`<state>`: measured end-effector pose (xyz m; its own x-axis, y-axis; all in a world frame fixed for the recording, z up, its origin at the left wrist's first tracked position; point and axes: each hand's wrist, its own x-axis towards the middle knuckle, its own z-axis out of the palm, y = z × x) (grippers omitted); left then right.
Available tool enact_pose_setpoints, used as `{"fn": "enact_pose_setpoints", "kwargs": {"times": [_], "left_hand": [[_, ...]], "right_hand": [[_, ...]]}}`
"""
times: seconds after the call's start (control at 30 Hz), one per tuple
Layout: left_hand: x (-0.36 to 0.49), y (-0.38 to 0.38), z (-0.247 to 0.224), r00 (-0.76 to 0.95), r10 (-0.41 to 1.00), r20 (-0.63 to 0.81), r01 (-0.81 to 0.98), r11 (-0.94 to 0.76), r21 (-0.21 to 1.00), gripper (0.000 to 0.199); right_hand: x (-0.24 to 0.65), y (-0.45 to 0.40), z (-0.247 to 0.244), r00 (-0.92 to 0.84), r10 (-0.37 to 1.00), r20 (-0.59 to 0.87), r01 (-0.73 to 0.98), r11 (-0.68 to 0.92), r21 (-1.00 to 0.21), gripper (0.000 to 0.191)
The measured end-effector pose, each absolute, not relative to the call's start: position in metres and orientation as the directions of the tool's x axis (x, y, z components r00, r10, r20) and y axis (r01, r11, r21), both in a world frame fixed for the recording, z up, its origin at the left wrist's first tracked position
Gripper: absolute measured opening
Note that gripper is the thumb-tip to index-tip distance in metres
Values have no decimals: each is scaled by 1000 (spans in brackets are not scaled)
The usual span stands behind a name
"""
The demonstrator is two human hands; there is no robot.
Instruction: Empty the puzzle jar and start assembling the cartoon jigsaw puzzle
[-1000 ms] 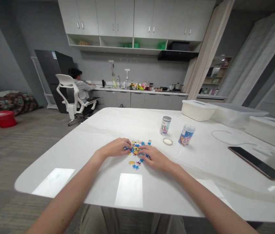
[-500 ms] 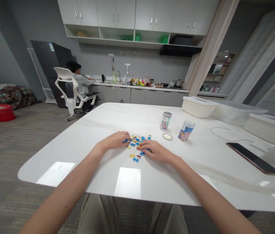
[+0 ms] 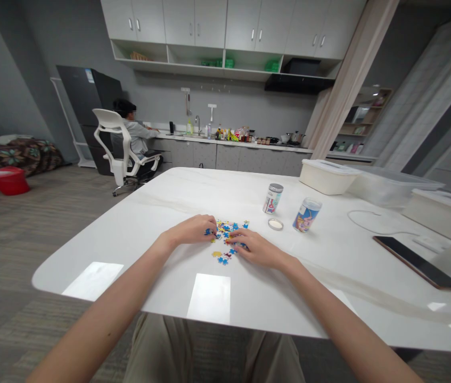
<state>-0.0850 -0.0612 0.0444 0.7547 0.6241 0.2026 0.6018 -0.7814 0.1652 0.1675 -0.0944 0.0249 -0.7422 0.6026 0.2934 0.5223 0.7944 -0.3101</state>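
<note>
Left hand [image 3: 195, 229] and right hand [image 3: 257, 248] curl at puzzle pieces [image 3: 226, 234] between them; pinching or not, can't tell! A light touch should suit such small pieces.

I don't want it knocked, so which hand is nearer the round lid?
Right. The right hand is left of the round lid and nearer the camera; the left hand is farther left, across the puzzle pieces.
</note>
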Motion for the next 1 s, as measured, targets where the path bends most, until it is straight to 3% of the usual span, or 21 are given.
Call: {"fn": "enact_pose_setpoints", "kwargs": {"times": [0.47,1.0], "left_hand": [[-84,-64,47,737,651,181,621,-758,200,15],[-87,-63,49,720,665,196,633,-746,206,13]], "right_hand": [[167,-99,30,-739,613,282,525,784,-331,22],[167,-97,28,-737,619,273,545,782,-302,28]]}}
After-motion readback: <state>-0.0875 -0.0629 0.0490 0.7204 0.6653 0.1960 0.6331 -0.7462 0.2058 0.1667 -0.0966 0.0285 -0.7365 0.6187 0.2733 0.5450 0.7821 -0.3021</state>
